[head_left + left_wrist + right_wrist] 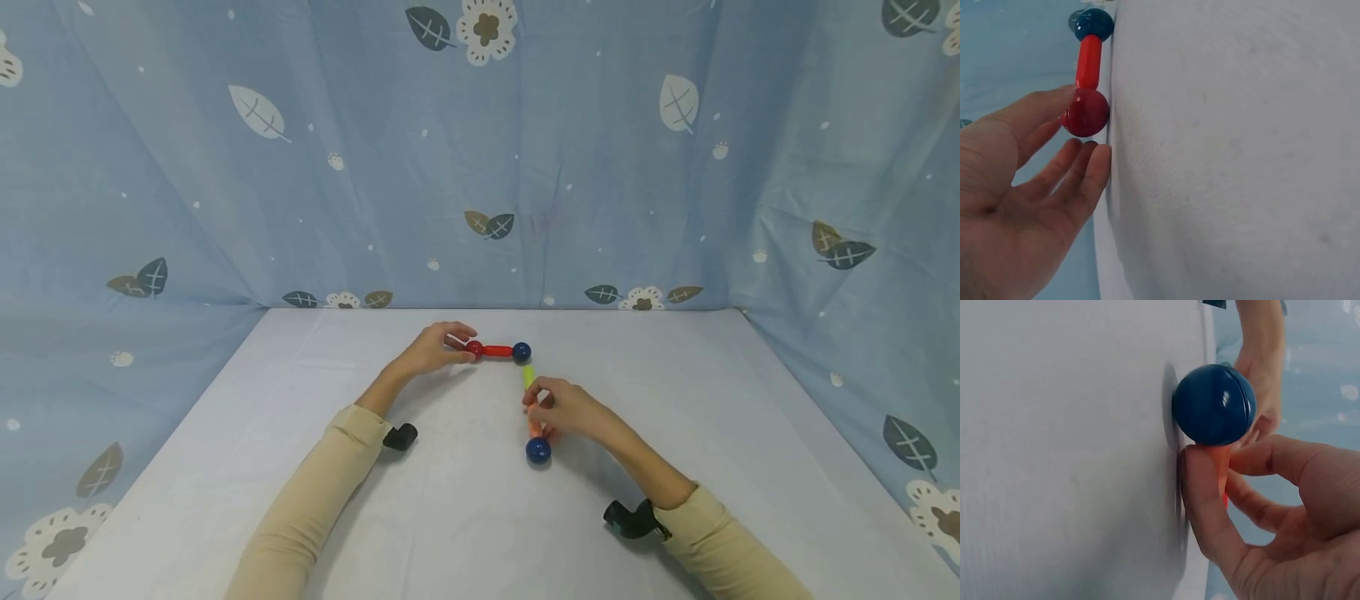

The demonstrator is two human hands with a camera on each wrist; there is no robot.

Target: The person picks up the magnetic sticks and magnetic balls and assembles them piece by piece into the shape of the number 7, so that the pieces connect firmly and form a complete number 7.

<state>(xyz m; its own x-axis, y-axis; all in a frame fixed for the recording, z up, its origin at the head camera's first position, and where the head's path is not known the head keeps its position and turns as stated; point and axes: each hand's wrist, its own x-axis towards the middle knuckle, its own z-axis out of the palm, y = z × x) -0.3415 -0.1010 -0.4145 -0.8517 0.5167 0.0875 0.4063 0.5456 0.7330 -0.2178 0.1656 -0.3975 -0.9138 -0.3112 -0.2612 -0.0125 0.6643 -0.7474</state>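
Observation:
My left hand [435, 348] pinches a red ball [474, 350] between thumb and index finger; the other fingers stay spread apart from it in the left wrist view. A red rod [498, 351] joins that ball to a dark blue ball [522, 352]. My right hand [570, 408] pinches an orange rod [535, 427] with thumb and fingers. A second blue ball [538, 451] sits on the rod's near end. Beyond the fingers, a yellow-green rod [528, 375] points at the far blue ball; I cannot tell whether they touch. Fingers hide where the two rods meet.
A white cloth-covered table [450, 517] lies under both hands. Blue leaf-patterned curtains [360, 183] hang behind it and at both sides. Black wrist cameras [630, 519] stick out from the beige sleeves [300, 517].

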